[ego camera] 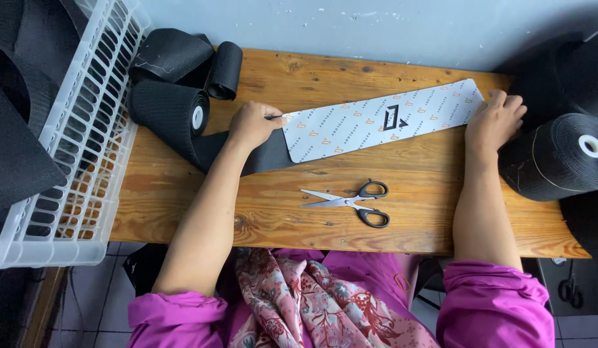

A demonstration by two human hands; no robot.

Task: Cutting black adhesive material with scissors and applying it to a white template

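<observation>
A long white printed card template [383, 120] lies slanted across a wooden table [415, 219], on top of a black fabric strip [267, 154] that unrolls from a black roll [170, 109]. My left hand [252, 124] is closed around a thin pen-like tool at the template's left end, pressing on the strip. My right hand [495, 122] rests flat on the template's right end, fingers spread, holding it down. Black-handled scissors [350, 201] lie shut on the table in front of the template, between my arms.
A white plastic slatted basket [86, 129] holding black fabric stands at the left table edge. More black rolls [225, 69] lie at the back left, and a large black roll [560, 154] sits at the right. A pale wall runs behind the table.
</observation>
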